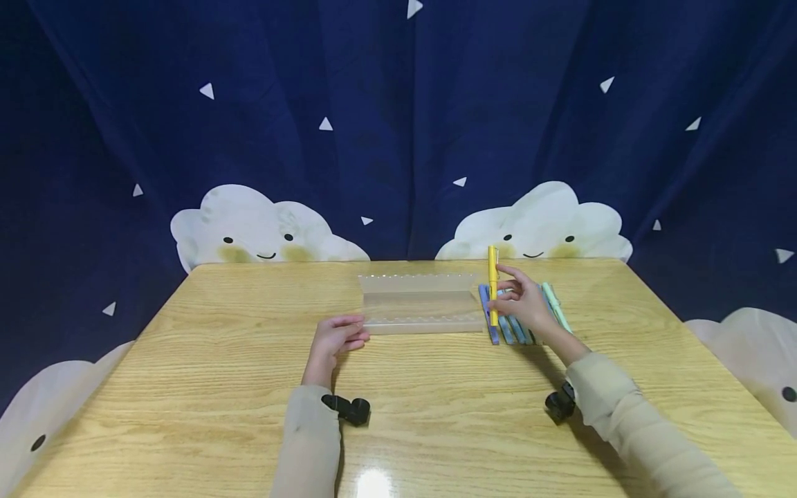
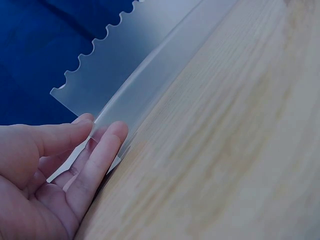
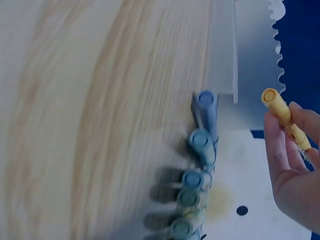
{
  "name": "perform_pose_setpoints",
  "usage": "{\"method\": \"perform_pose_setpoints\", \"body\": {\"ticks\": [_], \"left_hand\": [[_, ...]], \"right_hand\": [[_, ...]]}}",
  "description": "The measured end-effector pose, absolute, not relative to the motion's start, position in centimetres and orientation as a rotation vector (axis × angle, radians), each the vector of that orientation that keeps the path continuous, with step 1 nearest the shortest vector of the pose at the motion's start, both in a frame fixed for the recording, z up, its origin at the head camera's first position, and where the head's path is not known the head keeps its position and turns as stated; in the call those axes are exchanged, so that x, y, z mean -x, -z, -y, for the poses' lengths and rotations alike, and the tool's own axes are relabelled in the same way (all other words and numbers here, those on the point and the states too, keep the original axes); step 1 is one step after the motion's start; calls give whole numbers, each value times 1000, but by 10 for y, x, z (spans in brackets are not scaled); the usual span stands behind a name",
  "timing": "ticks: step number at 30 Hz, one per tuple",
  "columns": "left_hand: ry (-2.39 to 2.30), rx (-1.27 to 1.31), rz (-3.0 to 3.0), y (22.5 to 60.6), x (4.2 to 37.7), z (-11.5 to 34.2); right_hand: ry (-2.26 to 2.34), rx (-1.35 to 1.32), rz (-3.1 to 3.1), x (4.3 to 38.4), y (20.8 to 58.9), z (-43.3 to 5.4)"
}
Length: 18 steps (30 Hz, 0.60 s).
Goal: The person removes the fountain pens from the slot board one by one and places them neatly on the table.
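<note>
My right hand [image 1: 521, 302] pinches a yellow pen [image 1: 492, 263] with a clip, held nearly upright above the table. In the right wrist view the pen [image 3: 280, 112] sits between thumb and fingers, its round end tilted toward the camera. Below that hand lies a row of several pens, among them a blue-violet pen [image 1: 484, 297] and a mint green pen [image 1: 556, 308]. My left hand [image 1: 336, 339] grips the front left corner of a translucent plastic pen rack [image 1: 423, 326]. Scalloped notches run along the rack's edge [image 2: 107, 50], and thumb and fingertips meet at its end.
The wooden table [image 1: 429, 408] stretches toward me from the rack and pens. Behind its far edge hangs a dark blue curtain [image 1: 373, 124] with white triangles and smiling clouds. A dark wrist camera [image 1: 351, 409] is strapped on my left wrist, another [image 1: 560, 403] on my right.
</note>
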<state>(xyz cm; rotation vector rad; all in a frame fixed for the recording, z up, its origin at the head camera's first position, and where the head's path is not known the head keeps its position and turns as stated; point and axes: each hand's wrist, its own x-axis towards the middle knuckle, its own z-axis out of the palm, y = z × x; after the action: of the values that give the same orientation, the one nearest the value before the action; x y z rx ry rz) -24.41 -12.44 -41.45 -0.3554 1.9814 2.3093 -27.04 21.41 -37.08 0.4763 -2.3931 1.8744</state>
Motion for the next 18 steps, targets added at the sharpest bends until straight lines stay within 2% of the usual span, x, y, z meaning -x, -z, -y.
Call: {"method": "perform_pose_setpoints", "body": {"ticks": [18], "left_hand": [[-2329,346,-1970,414,242,124]], "right_hand": [[-1655,-408,2525,268,376,-268]]}}
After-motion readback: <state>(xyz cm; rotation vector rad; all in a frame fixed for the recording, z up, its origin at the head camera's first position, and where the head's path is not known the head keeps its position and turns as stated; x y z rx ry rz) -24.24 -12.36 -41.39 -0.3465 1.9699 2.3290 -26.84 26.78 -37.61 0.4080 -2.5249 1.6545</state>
